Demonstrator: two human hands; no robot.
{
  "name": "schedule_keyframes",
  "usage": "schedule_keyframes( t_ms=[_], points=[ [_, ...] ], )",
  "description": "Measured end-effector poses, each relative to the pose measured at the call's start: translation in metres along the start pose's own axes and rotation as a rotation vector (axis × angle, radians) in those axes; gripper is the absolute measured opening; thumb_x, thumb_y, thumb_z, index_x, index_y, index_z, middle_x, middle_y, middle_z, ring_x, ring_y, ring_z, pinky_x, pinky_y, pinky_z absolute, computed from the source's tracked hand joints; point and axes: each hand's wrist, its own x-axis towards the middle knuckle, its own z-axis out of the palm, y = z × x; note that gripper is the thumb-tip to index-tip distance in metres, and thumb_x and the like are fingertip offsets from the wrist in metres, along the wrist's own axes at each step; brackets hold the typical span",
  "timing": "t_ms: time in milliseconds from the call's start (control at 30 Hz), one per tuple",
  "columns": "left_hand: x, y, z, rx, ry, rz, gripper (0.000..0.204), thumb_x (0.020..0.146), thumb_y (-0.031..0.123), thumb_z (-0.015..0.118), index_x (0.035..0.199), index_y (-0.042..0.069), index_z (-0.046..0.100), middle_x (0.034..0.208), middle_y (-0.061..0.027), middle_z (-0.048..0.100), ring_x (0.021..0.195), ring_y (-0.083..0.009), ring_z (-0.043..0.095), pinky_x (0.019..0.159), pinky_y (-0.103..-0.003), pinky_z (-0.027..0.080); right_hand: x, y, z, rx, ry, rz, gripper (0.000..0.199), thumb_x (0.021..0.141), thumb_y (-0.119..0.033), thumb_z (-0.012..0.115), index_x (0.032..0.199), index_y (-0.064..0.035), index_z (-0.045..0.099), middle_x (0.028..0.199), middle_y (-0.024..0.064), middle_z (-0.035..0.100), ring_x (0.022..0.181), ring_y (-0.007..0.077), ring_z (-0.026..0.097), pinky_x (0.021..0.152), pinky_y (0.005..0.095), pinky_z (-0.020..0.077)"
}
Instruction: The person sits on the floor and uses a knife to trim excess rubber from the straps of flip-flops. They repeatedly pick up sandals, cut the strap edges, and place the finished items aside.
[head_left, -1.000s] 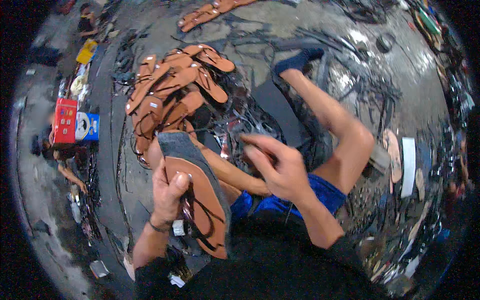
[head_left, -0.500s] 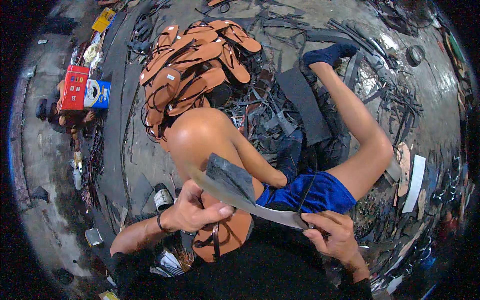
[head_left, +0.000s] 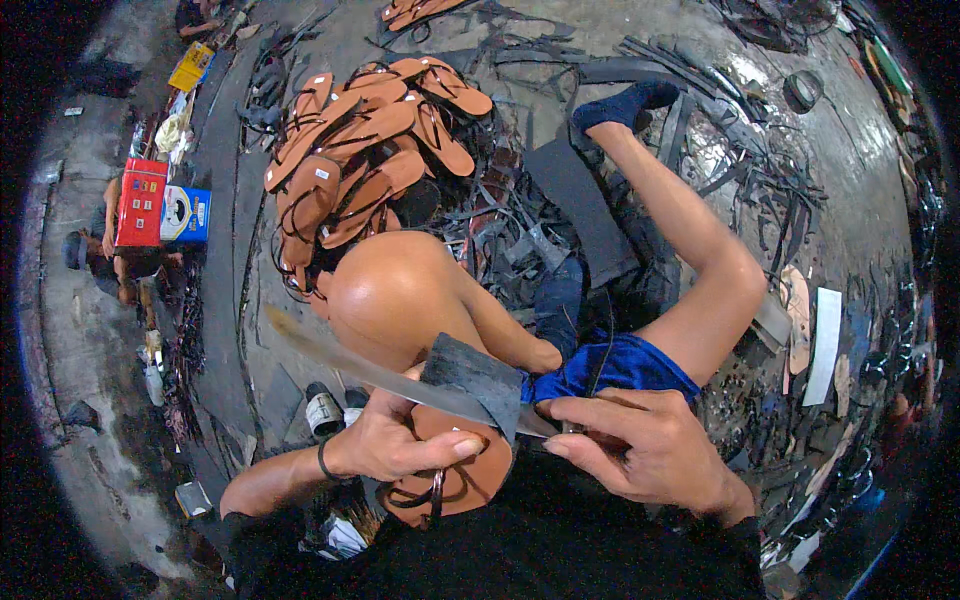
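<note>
My left hand (head_left: 405,440) is closed around a tan-brown thong sandal (head_left: 470,475), thumb flat on its upper face near the dark strap. From the sandal's far edge sticks out a dark grey rubber piece (head_left: 468,368), bent along the sandal's right side. Across it lies a long, slightly curved knife (head_left: 380,375), its worn tip pointing up-left past my bent knee. The knife's right end is pinched between thumb and fingers of my right hand (head_left: 650,445); any handle is hidden there. Whether the left fingers also touch the rubber cannot be made out.
A heap of finished-looking tan sandals (head_left: 360,140) lies beyond my knee. Black rubber offcuts (head_left: 500,225) and a flat black sheet (head_left: 580,200) litter the floor between my legs. Red and blue tins (head_left: 143,203) stand at the left, near another person (head_left: 100,250).
My right hand has moved left, and the knife has slid leftward across the rubber piece, its tip now farther out. The sandal shows more fully. The whole view has shifted slightly.
</note>
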Motion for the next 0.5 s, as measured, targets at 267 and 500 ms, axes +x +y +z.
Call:
schedule_keyframes(
  t_ms=[267,500],
  points=[
    [0.0,-0.002,0.011,0.101,-0.082,0.028,0.043,0.08,0.016,0.074,0.117,0.001,0.057,0.111,-0.0077,0.062,0.105,-0.0162,0.056,0.093,-0.033,0.045,0.02,-0.004,0.003,0.063,-0.086,-0.058,0.029,0.083,-0.014,0.069,0.11,-0.0031,0.064,0.076,0.0106,0.066,0.06,0.0214,0.062,0.055,0.0304,0.0504],
    [0.007,0.095,-0.003,0.985,0.014,0.514,0.054,0.078,0.047,0.073,0.102,0.001,0.058,0.068,-0.0124,0.058,0.06,-0.0252,0.06,0.052,-0.034,0.046,0.017,0.0,0.027,0.698,0.162,-0.164,0.06,0.088,-0.002,0.052,0.142,0.0054,0.029,0.13,0.0182,0.051,0.12,0.0226,0.049,0.103,0.0339,0.036]
  ],
)
